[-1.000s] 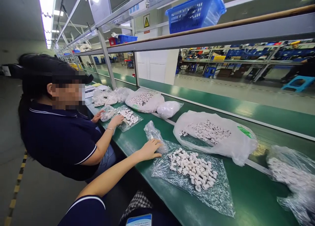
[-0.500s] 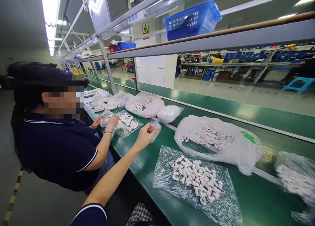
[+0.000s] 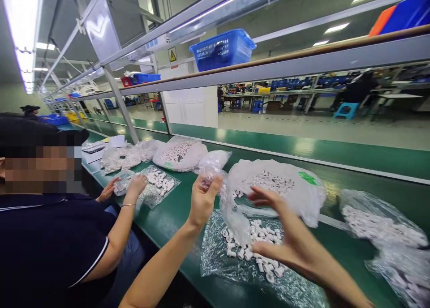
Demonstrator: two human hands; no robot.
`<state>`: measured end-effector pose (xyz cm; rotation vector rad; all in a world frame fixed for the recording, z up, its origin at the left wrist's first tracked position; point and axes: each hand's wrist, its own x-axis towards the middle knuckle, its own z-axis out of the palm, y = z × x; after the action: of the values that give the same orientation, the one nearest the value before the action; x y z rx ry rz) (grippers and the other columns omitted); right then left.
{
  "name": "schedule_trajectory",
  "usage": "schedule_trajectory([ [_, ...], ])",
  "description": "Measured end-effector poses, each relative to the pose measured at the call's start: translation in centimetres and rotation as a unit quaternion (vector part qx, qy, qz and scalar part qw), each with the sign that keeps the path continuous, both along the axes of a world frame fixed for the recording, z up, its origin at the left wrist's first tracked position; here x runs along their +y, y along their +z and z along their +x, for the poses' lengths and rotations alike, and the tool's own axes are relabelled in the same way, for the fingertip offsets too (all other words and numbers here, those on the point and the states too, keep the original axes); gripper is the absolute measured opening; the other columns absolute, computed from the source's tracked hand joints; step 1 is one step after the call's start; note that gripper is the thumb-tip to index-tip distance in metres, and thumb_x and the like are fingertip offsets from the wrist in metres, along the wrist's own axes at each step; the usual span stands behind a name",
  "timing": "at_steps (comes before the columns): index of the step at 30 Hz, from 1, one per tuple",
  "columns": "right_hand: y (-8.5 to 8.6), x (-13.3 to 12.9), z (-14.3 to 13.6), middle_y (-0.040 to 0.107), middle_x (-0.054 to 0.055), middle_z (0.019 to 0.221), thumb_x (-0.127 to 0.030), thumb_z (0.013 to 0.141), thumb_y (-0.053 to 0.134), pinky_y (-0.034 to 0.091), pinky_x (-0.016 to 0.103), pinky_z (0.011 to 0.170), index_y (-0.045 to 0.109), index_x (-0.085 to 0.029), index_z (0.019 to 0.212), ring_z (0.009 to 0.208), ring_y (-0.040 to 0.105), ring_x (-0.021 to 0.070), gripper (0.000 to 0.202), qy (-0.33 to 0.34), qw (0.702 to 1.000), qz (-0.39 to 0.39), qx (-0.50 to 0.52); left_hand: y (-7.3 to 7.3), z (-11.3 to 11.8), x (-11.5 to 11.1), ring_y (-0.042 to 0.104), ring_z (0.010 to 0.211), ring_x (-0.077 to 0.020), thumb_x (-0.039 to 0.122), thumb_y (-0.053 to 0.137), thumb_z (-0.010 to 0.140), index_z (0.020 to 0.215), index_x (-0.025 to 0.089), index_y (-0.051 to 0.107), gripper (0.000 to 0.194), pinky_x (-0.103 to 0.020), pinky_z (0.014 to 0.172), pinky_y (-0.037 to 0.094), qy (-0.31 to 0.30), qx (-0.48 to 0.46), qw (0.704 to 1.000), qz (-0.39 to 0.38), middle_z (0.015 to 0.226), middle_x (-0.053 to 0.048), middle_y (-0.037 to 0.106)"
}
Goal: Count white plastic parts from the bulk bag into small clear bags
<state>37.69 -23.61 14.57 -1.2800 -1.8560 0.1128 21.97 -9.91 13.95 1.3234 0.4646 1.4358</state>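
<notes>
My left hand (image 3: 204,198) is closed on the gathered top of a clear plastic bag (image 3: 231,209), which hangs down over white parts (image 3: 268,265). These small ring-like pieces lie in a pile on a clear plastic sheet (image 3: 215,254) on the green bench. To the right of the bag, my right hand (image 3: 278,225) is spread, thumb and fingers apart, with nothing in it. Behind both hands a large open white bag (image 3: 312,196) holds more small pieces.
At the left a co-worker (image 3: 50,245) handles a small bag (image 3: 123,182) beside white parts (image 3: 161,182). Filled bags (image 3: 379,218) lie at the right. Overhead, a shelf bears a blue basket (image 3: 223,50). More bags line the bench's back left.
My left hand has lifted the plastic bag, which now hangs long over the pile. My right hand has come into view, spread open. The camera view has turned to the right.
</notes>
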Motion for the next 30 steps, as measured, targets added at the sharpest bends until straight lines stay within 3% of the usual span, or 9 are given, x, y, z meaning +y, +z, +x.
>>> schedule_trajectory([
  [2,-1.1,1.7,-0.6,0.052,0.014,0.135,-0.053,0.086,0.068,0.051,0.043,0.096,0.032,-0.023,0.148,0.115,0.056,0.0283,0.077,0.019,0.999,-0.026,0.029,0.1,0.9,-0.9,0.049,0.064,-0.0082,0.036,0.071,0.085,0.079,0.017,0.058,0.024,-0.019,0.064,0.043,-0.008,0.008,1.0,0.001,0.069,0.004,0.055],
  [5,-2.4,3.5,0.3,0.064,0.011,0.111,-0.04,0.101,0.047,0.052,0.037,0.085,0.058,-0.02,0.121,0.098,0.061,0.0238,0.03,0.017,0.995,-0.071,0.075,0.0,1.1,-1.2,0.041,0.051,-0.0064,0.039,0.07,0.086,0.068,0.017,0.049,0.035,-0.019,0.051,0.038,-0.032,0.039,0.999,0.019,0.057,0.006,0.046],
  [8,-2.4,3.0,3.4,0.061,0.004,0.08,-0.042,0.103,0.041,0.048,0.027,0.065,0.061,-0.019,0.099,0.073,0.057,0.0175,0.031,-0.024,0.98,-0.107,0.163,0.1,0.5,-0.3,0.032,0.043,-0.0048,0.043,0.07,0.085,0.066,0.019,0.042,0.042,-0.018,0.042,0.028,-0.05,0.069,0.996,0.031,0.052,0.008,0.038],
  [12,-1.5,0.5,7.0,0.044,-0.004,0.061,-0.051,0.098,0.048,0.033,0.023,0.046,0.062,-0.019,0.093,0.052,0.039,0.0116,0.035,-0.071,0.96,-0.15,0.225,-0.1,-0.1,1.0,0.029,0.038,-0.004,0.047,0.067,0.086,0.065,0.02,0.037,0.045,-0.018,0.038,0.024,-0.086,0.112,0.99,0.025,0.047,0.01,0.034],
  [19,-1.0,-2.4,9.3,0.045,-0.003,0.06,-0.05,0.097,0.051,0.026,0.024,0.044,0.062,-0.021,0.091,0.05,0.034,0.011,0.032,-0.164,0.963,-0.122,0.176,-0.5,-0.8,2.5,0.045,0.05,-0.0078,0.049,0.054,0.094,0.071,0.019,0.048,0.039,-0.018,0.047,0.041,-0.106,0.144,0.984,-0.013,0.059,0.004,0.047],
  [21,-0.7,-2.6,9.1,0.049,-0.002,0.062,-0.05,0.097,0.049,0.028,0.025,0.045,0.062,-0.021,0.088,0.05,0.037,0.0116,0.034,-0.169,0.968,-0.119,0.144,-0.2,-1.1,2.7,0.058,0.07,-0.0121,0.047,0.057,0.093,0.086,0.019,0.057,0.029,-0.022,0.065,0.05,-0.132,0.19,0.973,0.016,0.08,-0.001,0.061],
  [24,-0.3,-2.6,8.5,0.054,0.0,0.064,-0.051,0.097,0.048,0.032,0.026,0.047,0.064,-0.021,0.082,0.052,0.042,0.0132,0.037,-0.178,0.973,-0.107,0.098,0.5,-1.5,2.6,0.06,0.096,-0.0188,0.043,0.065,0.088,0.113,0.021,0.06,0.034,-0.027,0.084,0.05,-0.171,0.235,0.955,0.059,0.111,-0.008,0.063],
  [27,-0.4,-2.2,8.7,0.057,0.0,0.063,-0.052,0.096,0.047,0.034,0.026,0.047,0.065,-0.022,0.084,0.052,0.046,0.0147,0.036,-0.187,0.972,-0.122,0.071,0.6,-1.9,2.4,0.056,0.071,-0.0139,0.043,0.061,0.091,0.095,0.018,0.066,0.025,-0.023,0.065,0.048,-0.188,0.251,0.947,0.07,0.082,-0.004,0.062],
  [30,-0.8,-1.8,9.7,0.064,0.003,0.075,-0.052,0.095,0.05,0.041,0.029,0.054,0.065,-0.024,0.092,0.063,0.055,0.0188,0.032,-0.246,0.964,-0.092,0.028,0.2,-2.2,2.1,0.041,0.049,-0.0086,0.045,0.055,0.094,0.079,0.018,0.06,0.031,-0.019,0.045,0.038,-0.21,0.226,0.951,0.024,0.058,0.003,0.048],
])
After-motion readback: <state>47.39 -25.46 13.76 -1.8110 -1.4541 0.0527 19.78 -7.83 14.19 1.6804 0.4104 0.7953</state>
